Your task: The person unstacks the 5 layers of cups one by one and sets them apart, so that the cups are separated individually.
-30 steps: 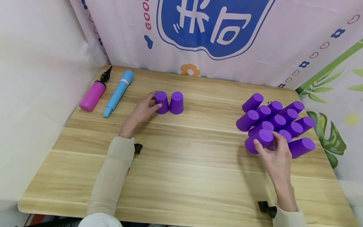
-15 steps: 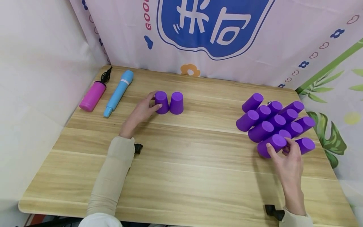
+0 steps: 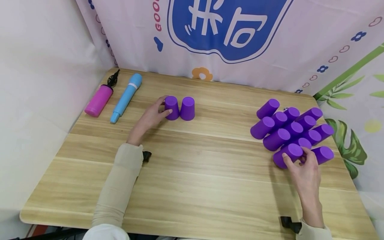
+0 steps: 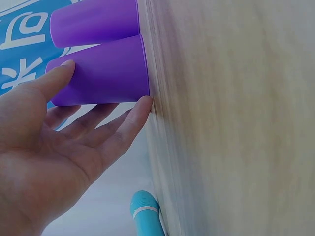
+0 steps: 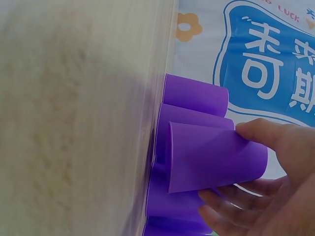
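Two purple cups stand upside down side by side at the table's centre-left. My left hand has its thumb and fingers about the left cup; the right cup is almost touching it. In the left wrist view, the thumb lies on the held cup, whose rim is at the table. At the front of a cluster of upturned purple cups, my right hand grips one purple cup between thumb and fingers. The right wrist view shows this cup with its rim slightly off the table.
A pink hand pump and a light blue tube-shaped object lie at the table's back left. A printed cloth hangs along the rear edge of the wooden table. One cup stands right of my right hand.
My right hand has moved to the right and slightly nearer with its cup, then stayed almost still over the last half second. The left hand and its cup have not moved.
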The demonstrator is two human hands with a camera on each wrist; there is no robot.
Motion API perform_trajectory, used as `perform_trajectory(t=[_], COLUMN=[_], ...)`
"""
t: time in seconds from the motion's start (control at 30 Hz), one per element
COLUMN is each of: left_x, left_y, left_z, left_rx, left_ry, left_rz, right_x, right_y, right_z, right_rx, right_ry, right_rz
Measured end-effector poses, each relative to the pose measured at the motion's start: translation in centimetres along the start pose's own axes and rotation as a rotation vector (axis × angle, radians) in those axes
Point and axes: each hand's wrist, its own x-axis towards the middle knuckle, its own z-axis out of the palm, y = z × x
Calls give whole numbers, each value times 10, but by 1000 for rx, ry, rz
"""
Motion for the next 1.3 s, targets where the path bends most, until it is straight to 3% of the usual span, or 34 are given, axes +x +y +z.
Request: perform_trajectory(t=[1.0,1.3], left_x=[-1,-1], left_y=[1,1], left_z=[-2,-1], left_rx=[13,16], left_ry=[-7,-3], left_rz=[-1,3], right_x=[-2,-3], right_y=[6,3], right_z=[0,-7], right_rx=[0,-19], right_ry=[-144,-139], right_rz=[26,-2])
